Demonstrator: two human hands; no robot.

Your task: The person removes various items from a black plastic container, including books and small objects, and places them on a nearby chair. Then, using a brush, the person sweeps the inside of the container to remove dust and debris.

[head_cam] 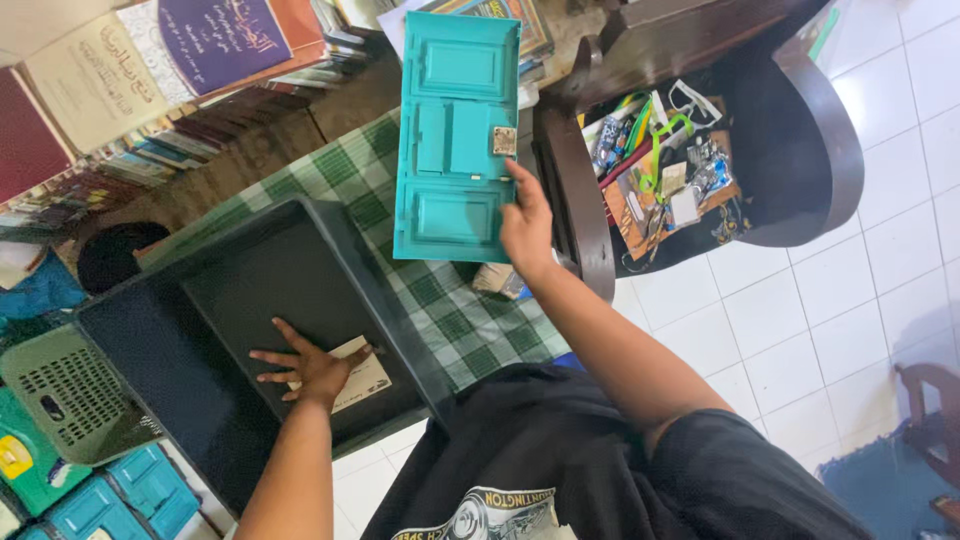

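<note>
Background: green checked cloth (pixel 470 320), rows of books (pixel 170 60) along the top left, dark wooden chair (pixel 800 130) holding wires and circuit boards (pixel 665 180), green perforated basket (pixel 70 400), white tile floor (pixel 830 330).

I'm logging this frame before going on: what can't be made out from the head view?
- Pale card in the large dark plastic tray: the left hand covers part of it.
- Teal moulded plastic panel: only one face shows; the right hand hides part of its edge.
- Wires and small parts on the dark wooden chair: too small and tangled to identify.
- Green perforated basket: cut off by the left edge.
</note>
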